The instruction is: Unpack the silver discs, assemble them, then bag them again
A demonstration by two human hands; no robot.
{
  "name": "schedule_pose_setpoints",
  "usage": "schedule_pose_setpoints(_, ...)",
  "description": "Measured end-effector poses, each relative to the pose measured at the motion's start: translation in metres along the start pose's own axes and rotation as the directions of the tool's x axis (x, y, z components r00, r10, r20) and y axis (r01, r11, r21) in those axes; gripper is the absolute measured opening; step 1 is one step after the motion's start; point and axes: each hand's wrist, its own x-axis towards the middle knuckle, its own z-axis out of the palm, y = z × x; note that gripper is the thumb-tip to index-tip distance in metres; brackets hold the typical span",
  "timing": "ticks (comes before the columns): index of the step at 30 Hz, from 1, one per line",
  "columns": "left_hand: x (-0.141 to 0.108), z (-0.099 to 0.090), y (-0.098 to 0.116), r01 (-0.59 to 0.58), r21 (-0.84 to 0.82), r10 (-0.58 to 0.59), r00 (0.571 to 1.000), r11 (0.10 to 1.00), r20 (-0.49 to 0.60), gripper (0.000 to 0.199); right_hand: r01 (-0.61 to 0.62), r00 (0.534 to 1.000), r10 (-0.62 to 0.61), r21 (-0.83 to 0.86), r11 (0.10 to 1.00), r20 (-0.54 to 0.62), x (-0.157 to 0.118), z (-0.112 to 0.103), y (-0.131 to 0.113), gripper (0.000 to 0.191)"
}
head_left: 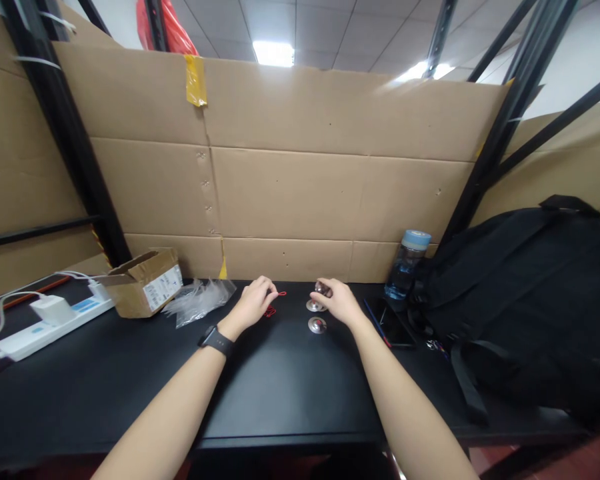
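My left hand (254, 303), with a dark watch on its wrist, pinches a thin red cord (282, 293) whose loop sticks out past the fingertips. More red cord (271, 311) lies bunched on the black table just below that hand. My right hand (338, 300) has its thumb and fingers closed round a shiny metal piece (322, 289), partly hidden by the fingers. Directly under it rests a small domed metal disc (314, 306) with a wide rim, like a finger cymbal. A matching disc (317, 325) with a red spot at its centre lies nearer to me.
Left of my hands are clear plastic bags (203, 300), an opened cardboard box (147, 283) and a white power strip (55, 330) with chargers. On the right stand a water bottle (407, 265), a dark phone (395, 325) and a black backpack (530, 300). A cardboard wall (290, 193) closes the back.
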Motion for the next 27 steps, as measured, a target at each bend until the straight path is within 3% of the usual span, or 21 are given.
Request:
schedule_pose_setpoints(2,-0.001,-0.002,-0.011,0.027,0.07,-0.032,0.997,0.997,0.069,0.019,-0.111,0.992,0.105,-0.106,0.988,-0.064,0.002,-0.013,0.022,0.051)
schedule_pose_setpoints(6,-0.003,-0.002,-0.023,0.084,0.188,-0.112,0.983,0.979,0.144,0.017,-0.303,0.951,0.309,-0.293,0.907,-0.027,-0.001,-0.031,0.049,0.048)
schedule_pose_setpoints(10,-0.004,-0.003,-0.024,0.087,0.231,-0.125,0.98,0.969,0.157,0.017,-0.402,0.898,0.44,-0.363,0.841,0.023,-0.005,-0.035,0.051,0.045)
schedule_pose_setpoints(15,-0.005,-0.006,-0.023,0.078,0.241,-0.125,0.975,0.967,0.184,0.016,-0.451,0.864,0.498,-0.33,0.83,0.072,-0.004,-0.031,0.059,0.053)
schedule_pose_setpoints(18,-0.005,-0.006,-0.023,0.084,0.244,-0.126,0.979,0.966,0.163,0.018,-0.391,0.9,0.426,-0.261,0.882,0.09,-0.002,-0.027,0.065,0.063)
schedule_pose_setpoints(22,-0.004,-0.006,-0.022,0.071,0.249,-0.109,0.984,0.966,0.142,0.022,-0.091,0.989,0.103,-0.112,0.99,0.109,-0.001,-0.015,0.052,0.043)
schedule_pose_setpoints(24,-0.004,-0.006,-0.019,0.055,0.246,-0.094,0.984,0.968,0.15,0.023,0.021,0.979,-0.004,-0.082,0.996,0.203,-0.001,-0.006,0.037,0.034)
schedule_pose_setpoints(27,-0.005,-0.007,-0.012,0.026,0.235,-0.064,0.985,0.972,0.158,0.023,0.053,0.952,-0.009,-0.136,0.989,0.307,-0.002,0.005,0.018,0.026)
